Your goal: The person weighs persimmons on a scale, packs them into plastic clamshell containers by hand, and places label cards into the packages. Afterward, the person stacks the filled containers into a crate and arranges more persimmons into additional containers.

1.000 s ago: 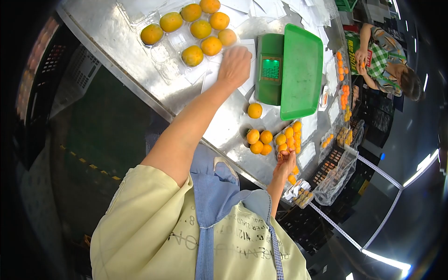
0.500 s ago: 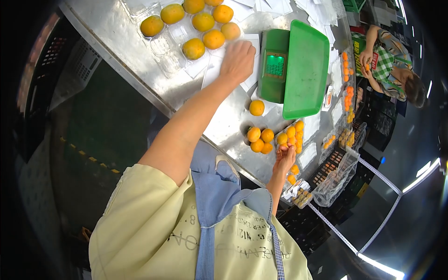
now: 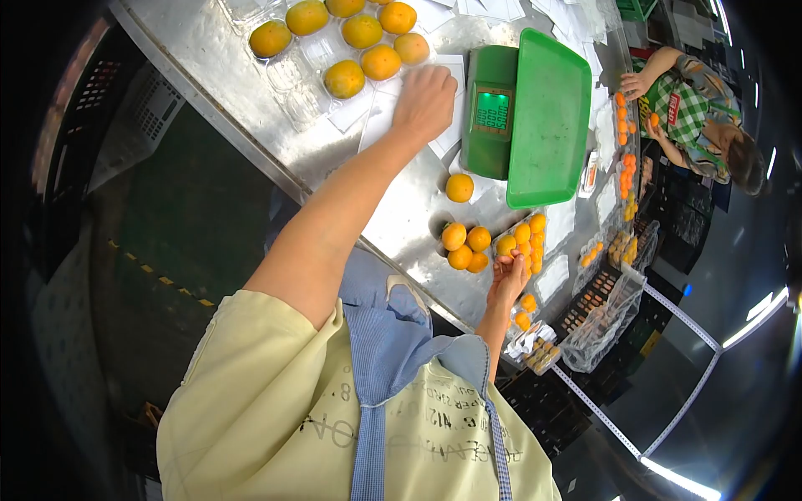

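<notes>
My left hand (image 3: 426, 102) rests on white paper sheets (image 3: 376, 121), its fingers curled down beside a clear plastic pack (image 3: 301, 71) of large round orange fruit (image 3: 362, 32). What lies under those fingertips is hidden. My right hand (image 3: 510, 284) has its thumb and fingers closed at the near edge of a clear tray of smaller orange fruit (image 3: 524, 232). Whether they pinch the tray or one fruit is hard to see. Several loose orange fruit (image 3: 459, 257) sit together left of that tray, and a single orange fruit (image 3: 459, 188) lies above them.
A green scale (image 3: 487, 125) with a lit display and green pan (image 3: 547, 125) stands between my hands. Farther right are a black crate (image 3: 589, 296) with plastic film and rows of orange fruit (image 3: 622, 125). Across the table, a person in a checked apron (image 3: 681, 113) handles fruit.
My right fingertips have shifted slightly over the fruit in the tray. My left hand stays nearly in place. The other person's hands have moved apart, one reaching to the fruit row.
</notes>
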The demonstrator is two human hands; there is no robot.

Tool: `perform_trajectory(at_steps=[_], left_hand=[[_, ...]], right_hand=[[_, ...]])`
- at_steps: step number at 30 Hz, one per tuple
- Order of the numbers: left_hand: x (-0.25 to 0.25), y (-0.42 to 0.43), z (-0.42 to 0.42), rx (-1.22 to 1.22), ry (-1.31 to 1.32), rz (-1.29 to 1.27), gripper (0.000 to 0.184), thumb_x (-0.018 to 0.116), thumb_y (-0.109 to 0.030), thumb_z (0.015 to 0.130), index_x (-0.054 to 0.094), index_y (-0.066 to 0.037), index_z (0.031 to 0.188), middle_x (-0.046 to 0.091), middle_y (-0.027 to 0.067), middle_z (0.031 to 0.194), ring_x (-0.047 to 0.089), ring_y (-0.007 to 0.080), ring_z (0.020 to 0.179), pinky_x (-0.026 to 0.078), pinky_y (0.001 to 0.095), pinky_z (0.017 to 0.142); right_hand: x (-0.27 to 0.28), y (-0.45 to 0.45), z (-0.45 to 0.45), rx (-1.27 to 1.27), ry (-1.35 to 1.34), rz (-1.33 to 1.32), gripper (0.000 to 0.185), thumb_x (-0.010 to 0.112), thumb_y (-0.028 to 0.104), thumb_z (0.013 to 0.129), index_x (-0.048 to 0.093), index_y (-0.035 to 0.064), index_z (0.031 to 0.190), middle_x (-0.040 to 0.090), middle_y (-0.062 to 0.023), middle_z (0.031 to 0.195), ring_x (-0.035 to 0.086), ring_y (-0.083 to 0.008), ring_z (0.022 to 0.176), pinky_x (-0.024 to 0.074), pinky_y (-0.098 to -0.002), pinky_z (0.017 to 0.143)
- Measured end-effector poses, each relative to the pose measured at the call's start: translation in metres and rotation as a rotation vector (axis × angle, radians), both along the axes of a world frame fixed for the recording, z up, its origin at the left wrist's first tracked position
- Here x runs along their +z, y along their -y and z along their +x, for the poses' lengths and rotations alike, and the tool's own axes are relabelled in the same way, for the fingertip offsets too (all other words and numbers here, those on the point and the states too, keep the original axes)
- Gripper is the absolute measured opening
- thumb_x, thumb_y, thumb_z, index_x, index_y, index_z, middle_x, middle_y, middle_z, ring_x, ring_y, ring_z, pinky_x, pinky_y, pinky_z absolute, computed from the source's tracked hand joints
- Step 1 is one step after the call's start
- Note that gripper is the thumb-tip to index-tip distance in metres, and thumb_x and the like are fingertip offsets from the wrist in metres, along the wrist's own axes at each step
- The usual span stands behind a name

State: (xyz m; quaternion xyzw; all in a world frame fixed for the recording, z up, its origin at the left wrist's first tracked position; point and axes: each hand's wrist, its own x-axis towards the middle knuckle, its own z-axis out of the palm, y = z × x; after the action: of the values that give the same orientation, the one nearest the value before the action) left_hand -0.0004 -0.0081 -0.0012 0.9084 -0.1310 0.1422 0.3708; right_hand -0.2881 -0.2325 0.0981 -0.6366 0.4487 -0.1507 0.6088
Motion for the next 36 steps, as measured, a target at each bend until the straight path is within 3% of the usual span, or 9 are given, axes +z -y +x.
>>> perform_trajectory(at_steps=[19, 27, 36], left_hand=[[0.001, 0.0, 0.0, 0.008, 0.021, 0.019, 0.006, 0.054, -0.013, 0.085, 0.059, -0.01, 0.088, 0.053, 0.0037, 0.094, 0.049, 0.0213, 0.097, 0.036, 0.0357, 0.088], [0.002, 0.002, 0.001, -0.016, 0.042, 0.061, 0.011, 0.05, -0.011, 0.083, 0.06, -0.008, 0.086, 0.054, 0.0082, 0.092, 0.05, 0.0257, 0.096, 0.037, 0.0402, 0.086], [0.02, 0.013, -0.002, -0.012, 0.021, 0.189, 0.028, 0.056, -0.009, 0.08, 0.053, -0.001, 0.106, 0.051, 0.0185, 0.116, 0.045, 0.0359, 0.112, 0.034, 0.0457, 0.098]], right_hand=[[-0.012, 0.013, 0.007, 0.031, -0.017, 0.035, 0.023, 0.051, 0.029, 0.098, 0.059, 0.0067, 0.101, 0.063, -0.004, 0.074, 0.06, -0.0118, 0.07, 0.0461, -0.024, 0.063], [-0.016, 0.02, 0.014, 0.041, 0.014, 0.059, 0.025, 0.05, 0.029, 0.098, 0.059, 0.0059, 0.099, 0.063, -0.0033, 0.074, 0.058, -0.0104, 0.067, 0.0452, -0.0222, 0.061], [-0.011, 0.047, 0.021, 0.06, 0.085, -0.052, 0.027, 0.047, 0.028, 0.1, 0.059, 0.0033, 0.098, 0.061, -0.0037, 0.072, 0.056, -0.0103, 0.066, 0.0437, -0.0228, 0.061]])
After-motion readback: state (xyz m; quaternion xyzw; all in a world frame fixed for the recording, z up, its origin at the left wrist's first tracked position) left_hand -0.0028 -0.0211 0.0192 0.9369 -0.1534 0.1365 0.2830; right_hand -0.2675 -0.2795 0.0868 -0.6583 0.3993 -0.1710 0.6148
